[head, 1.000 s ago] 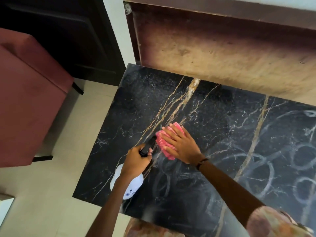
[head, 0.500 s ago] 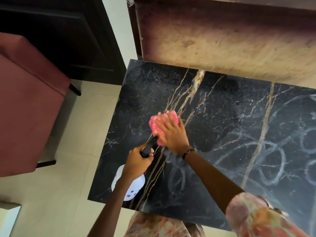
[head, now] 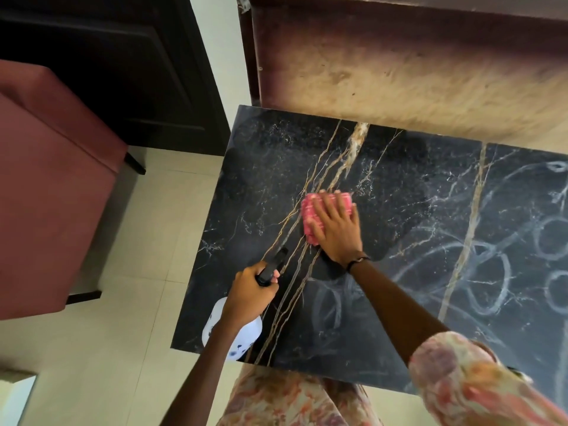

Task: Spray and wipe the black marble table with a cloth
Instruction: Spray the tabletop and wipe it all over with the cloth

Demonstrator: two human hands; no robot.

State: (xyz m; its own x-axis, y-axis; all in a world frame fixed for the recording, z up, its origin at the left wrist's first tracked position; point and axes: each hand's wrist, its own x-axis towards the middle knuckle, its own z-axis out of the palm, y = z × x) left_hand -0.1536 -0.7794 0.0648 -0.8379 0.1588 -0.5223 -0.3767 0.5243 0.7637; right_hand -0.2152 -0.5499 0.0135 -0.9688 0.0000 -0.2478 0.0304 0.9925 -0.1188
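The black marble table (head: pixel 405 216) with gold veins fills the middle and right of the head view. My right hand (head: pixel 336 230) lies flat on a pink cloth (head: pixel 310 210), pressing it onto the marble near the gold veins. My left hand (head: pixel 249 295) grips the black trigger head of a white spray bottle (head: pixel 238 339), held over the table's near left corner, its nozzle pointing toward the cloth. Pale looping wipe streaks mark the right part of the tabletop; a darker patch surrounds the cloth.
A worn brown wooden panel (head: pixel 399 56) stands along the table's far edge. A red upholstered chair (head: pixel 46 186) is on the left over pale floor tiles (head: pixel 123 272). A dark cabinet (head: pixel 107 56) stands behind it.
My right hand has slid the pink cloth away from me and slightly rightward across the marble. My left hand with the bottle has stayed near the table's near left corner.
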